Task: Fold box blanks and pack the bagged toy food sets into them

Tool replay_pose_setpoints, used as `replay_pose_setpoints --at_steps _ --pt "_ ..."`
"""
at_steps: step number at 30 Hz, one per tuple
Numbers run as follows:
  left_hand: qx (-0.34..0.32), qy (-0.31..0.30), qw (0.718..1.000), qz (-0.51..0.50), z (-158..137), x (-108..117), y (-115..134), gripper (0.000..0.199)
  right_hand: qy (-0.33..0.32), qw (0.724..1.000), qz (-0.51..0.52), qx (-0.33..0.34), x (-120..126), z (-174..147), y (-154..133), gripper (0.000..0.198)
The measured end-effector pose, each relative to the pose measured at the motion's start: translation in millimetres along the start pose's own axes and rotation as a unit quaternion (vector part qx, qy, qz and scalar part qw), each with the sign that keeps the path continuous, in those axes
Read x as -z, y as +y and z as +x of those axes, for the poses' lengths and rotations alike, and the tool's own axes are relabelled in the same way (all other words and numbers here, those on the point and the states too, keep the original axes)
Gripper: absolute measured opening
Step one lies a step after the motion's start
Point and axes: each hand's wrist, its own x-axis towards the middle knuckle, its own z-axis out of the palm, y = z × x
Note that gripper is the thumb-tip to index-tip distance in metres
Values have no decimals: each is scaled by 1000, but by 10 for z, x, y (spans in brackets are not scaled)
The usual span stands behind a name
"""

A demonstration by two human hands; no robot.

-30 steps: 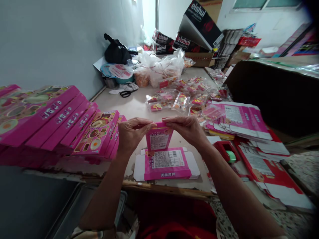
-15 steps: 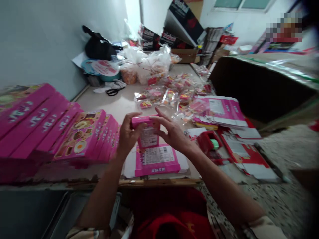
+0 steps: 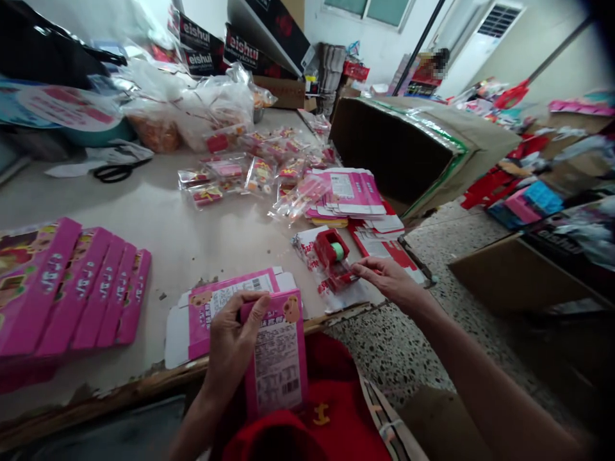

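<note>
- Clock hands start from the pink printed carton (image 3: pixel 278 362), which hangs off the near edge of the table (image 3: pixel 192 250), over the red clothing (image 3: pixel 334 400), with its barcode panel facing me.
- Left hand (image 3: pixel 233 328) has it by the upper-left part: thumb on the printed face, other fingers apparently behind. They're only about a carton's thickness apart, so a proper pinch imo.
- Right hand (image 3: pixel 387 280) is out at two o'clock, thumb and index close together at the near end of the red tape dispenser (image 3: pixel 331 267), which sits at one o'clock with a pale green roll core (image 3: pixel 337 250). Can't tell from my end if they've got tape or are just touching the frame.
- My take on doing this bit well: pinch the card firmly but don't squash it, and hold any closed edge square. At the dispenser, I'd use just the fingertips and mind the cutting edge. If tape comes off, pull it low and steady so the dispenser doesn't skid.
- Watch the flat pink carton (image 3: pixel 202 331) at ten o'clock; an elbow could nudge it. Row of pink boxes (image 3: pixel 103 298) is further out, between nine and ten.
</note>
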Motion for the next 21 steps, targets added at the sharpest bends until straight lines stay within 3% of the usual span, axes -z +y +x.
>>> replay_pose_setpoints --at_steps 3,6,10,14,17,19,21 --pt "49 -10 999 -3 -54 -46 -113 32 17 998 50 -14 -85 63 -91 42" --pt "46 -31 998 25 -42 -36 -97 35 38 991 126 -30 -84 43 -205 41" --pt "38 -55 997 46 -18 -92 -25 35 120 982 143 -11 -112 -242 -267 34" --pt "22 -82 995 46 -25 -163 56 32 121 945 281 -118 -242 -575 -129 37" --pt "16 -110 992 52 -41 -214 132 31 110 908 362 -181 -358 -622 23 43" --pt "10 -130 990 53 -55 -257 184 30 101 905 368 -189 -420 -551 117 45" --pt "2 -152 987 51 -64 -309 226 28 98 926 326 -163 -449 -446 214 44"
